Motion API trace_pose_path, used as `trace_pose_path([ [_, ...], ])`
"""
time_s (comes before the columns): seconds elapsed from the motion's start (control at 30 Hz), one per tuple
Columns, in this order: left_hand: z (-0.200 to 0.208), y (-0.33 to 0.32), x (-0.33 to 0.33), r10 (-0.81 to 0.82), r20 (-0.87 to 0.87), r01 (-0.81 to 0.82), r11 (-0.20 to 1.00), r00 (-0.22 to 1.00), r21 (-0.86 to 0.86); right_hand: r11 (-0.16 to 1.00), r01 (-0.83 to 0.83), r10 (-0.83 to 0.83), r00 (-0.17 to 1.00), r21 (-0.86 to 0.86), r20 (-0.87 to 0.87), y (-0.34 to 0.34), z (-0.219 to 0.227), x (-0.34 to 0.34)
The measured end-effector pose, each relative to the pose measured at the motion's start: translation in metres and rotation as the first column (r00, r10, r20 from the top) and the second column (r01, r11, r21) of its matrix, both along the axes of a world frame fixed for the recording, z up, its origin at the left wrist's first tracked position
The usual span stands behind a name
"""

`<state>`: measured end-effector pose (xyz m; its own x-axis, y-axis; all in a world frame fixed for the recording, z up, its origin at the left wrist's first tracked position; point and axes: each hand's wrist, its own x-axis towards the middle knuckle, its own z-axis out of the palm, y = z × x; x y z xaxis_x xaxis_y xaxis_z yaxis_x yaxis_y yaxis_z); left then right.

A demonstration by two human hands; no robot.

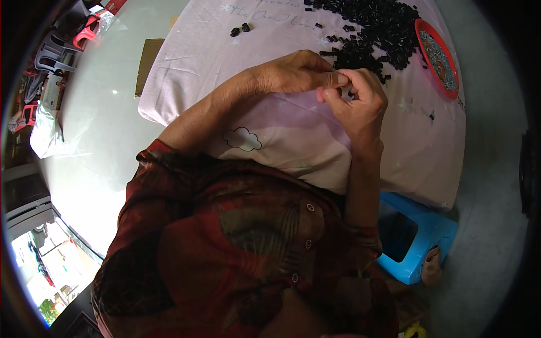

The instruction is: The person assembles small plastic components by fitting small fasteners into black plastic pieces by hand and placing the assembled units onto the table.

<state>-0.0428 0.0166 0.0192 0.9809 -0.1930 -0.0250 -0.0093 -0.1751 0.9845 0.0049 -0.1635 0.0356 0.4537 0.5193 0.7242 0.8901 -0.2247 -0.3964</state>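
My left hand [307,72] and my right hand [365,104] meet over the near side of the cloth-covered table [191,73]. Fingers of both are bent into a pinch, with the fingertips touching. A dark bit shows between the right thumb and fingers, too small and too hidden to name. Just beyond the hands spreads a heap of small black plastic parts [389,34]. To its right lies a red bowl [455,90] holding many small silvery metal pieces, perhaps screws. Two black parts [240,30] lie apart on the cloth, farther left.
A blue plastic stool [445,231] stands under the table's near right corner. One tiny dark piece [431,116] rests on the cloth near the bowl. Brown cardboard [147,67] lies left of the table. Grey chairs [53,53] and a white bag [46,132] are at far left.
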Motion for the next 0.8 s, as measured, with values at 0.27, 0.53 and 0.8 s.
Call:
trace_pose_path([
  [0.27, 0.011, -0.008, -0.015, 0.005, 0.052, -0.004, 0.999, 0.999, -0.032, 0.999, -0.047, 0.047, 0.999, 0.003, -0.022, 0.0, -0.003, 0.0],
  [0.53, 0.003, -0.011, -0.023, 0.069, 0.03, -0.067, 0.996, 0.997, -0.053, 0.997, -0.076, 0.076, 0.995, 0.012, -0.057, 0.004, -0.007, 0.002],
  [0.8, 0.0, -0.012, -0.021, 0.058, -0.019, -0.061, 0.974, 0.998, -0.22, 0.996, -0.08, 0.084, 0.982, 0.027, -0.169, 0.002, -0.003, 0.0],
])
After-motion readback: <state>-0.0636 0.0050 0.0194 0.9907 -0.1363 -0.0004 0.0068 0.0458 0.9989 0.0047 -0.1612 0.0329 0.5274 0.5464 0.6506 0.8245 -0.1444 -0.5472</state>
